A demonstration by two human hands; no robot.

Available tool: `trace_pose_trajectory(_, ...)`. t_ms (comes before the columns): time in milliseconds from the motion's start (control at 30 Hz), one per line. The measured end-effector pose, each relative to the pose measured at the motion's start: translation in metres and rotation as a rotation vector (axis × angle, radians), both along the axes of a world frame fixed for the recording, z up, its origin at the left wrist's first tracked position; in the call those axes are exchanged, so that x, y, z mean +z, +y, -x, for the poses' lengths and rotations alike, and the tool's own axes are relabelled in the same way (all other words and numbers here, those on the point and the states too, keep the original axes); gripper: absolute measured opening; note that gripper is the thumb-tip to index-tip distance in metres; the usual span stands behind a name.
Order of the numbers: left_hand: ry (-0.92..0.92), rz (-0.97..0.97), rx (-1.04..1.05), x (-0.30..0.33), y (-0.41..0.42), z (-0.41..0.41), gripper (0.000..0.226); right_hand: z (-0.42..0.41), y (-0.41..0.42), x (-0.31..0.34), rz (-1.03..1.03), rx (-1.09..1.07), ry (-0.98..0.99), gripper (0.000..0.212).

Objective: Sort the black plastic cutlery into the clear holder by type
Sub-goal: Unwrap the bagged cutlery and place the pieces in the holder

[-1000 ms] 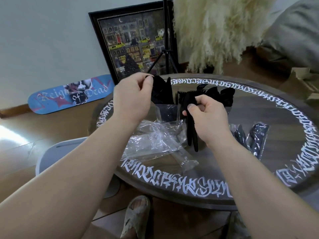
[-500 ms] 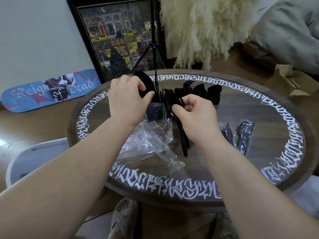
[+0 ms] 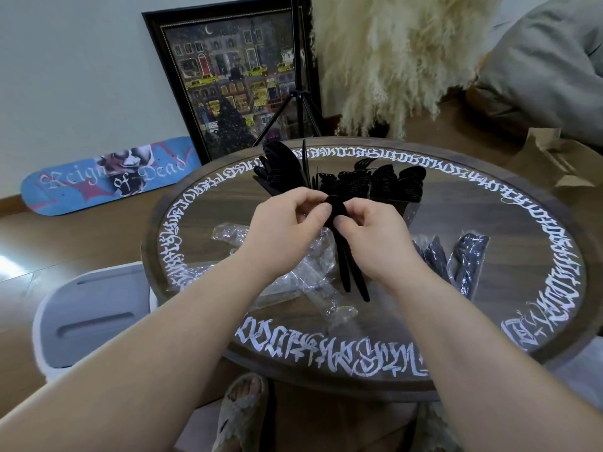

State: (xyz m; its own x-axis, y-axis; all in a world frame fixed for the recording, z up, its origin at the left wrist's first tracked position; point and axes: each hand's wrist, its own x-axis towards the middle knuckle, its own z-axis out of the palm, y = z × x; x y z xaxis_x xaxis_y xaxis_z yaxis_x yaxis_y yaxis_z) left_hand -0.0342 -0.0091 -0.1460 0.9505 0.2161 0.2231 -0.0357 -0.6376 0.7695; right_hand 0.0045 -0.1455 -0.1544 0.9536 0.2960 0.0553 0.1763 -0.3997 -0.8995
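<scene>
Separating 1 piece cleanly is advised: the black plastic cutlery bundle (image 3: pixel 347 256) is grasped by the right hand (image 3: pixel 368 236), its top pinched by the left hand (image 3: pixel 287 230).

The blue skateboard deck (image 3: pixel 107 177) against the wall reads "Reign of Dead" in gothic letters; the white calligraphy ringing the round bench (image 3: pixel 538 230) cannot be made out

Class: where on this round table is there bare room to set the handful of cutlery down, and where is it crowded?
Bare wood lies left of the holder, inside the lettering, and on the table's far right. Crowded: the middle, with wrappers under both hands, and the bagged cutlery at right.
</scene>
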Motion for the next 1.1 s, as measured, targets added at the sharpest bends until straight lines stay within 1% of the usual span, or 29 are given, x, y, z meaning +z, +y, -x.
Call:
trace_pose_trajectory(100,-0.007,-0.028,-0.017,0.001,-0.001,-0.001,0.012,0.001,-0.002,0.002,0.024,0.052,-0.015,0.027)
trace_pose_trajectory(167,-0.025,-0.011,-0.003,0.002,0.000,-0.002,0.010,0.000,-0.004,0.001,0.019,0.043,-0.008,0.027)
trace_pose_trajectory(233,-0.035,0.034,0.002,0.005,0.001,-0.001,0.015,-0.004,-0.005,-0.001,-0.035,-0.011,0.017,0.022)
trace_pose_trajectory(300,-0.070,0.026,0.019,0.011,0.002,0.001,0.019,-0.007,-0.007,-0.001,-0.115,-0.102,0.047,0.017)
trace_pose_trajectory(333,-0.109,-0.004,0.041,0.016,0.003,0.001,0.018,-0.009,-0.009,-0.001,-0.147,-0.144,0.055,0.018)
trace_pose_trajectory(400,-0.246,-0.039,0.112,0.030,0.009,0.000,0.010,-0.011,-0.014,0.000,-0.192,-0.207,0.055,0.014)
trace_pose_trajectory(433,-0.327,-0.035,0.150,0.040,0.012,-0.002,0.007,-0.012,-0.016,0.001,-0.199,-0.229,0.042,0.012)
trace_pose_trajectory(533,-0.528,-0.022,0.232,0.066,0.022,-0.012,0.005,-0.010,-0.020,0.002,-0.213,-0.275,-0.004,0.015)
trace_pose_trajectory(633,-0.597,-0.063,0.240,0.079,0.023,-0.024,0.007,-0.010,-0.021,0.004,-0.218,-0.306,-0.028,0.022)
trace_pose_trajectory(700,-0.578,-0.140,0.227,0.076,0.018,-0.031,0.012,-0.010,-0.021,0.007,-0.262,-0.329,-0.032,0.023)
trace_pose_trajectory(767,-0.540,-0.237,0.215,0.068,0.012,-0.036,0.014,-0.012,-0.024,0.010,-0.285,-0.354,-0.053,0.016)
trace_pose_trajectory(867,-0.458,-0.386,0.171,0.055,0.005,-0.041,0.014,-0.014,-0.031,0.019,-0.323,-0.422,-0.148,0.019)
trace_pose_trajectory(967,-0.304,-0.479,0.119,0.046,0.000,-0.048,0.018,-0.019,-0.043,0.029,-0.457,-0.474,-0.261,0.020)
trace_pose_trajectory(1100,-0.059,-0.668,0.079,0.037,-0.004,-0.060,0.028,-0.030,-0.058,0.041,-0.519,-0.564,-0.488,0.019)
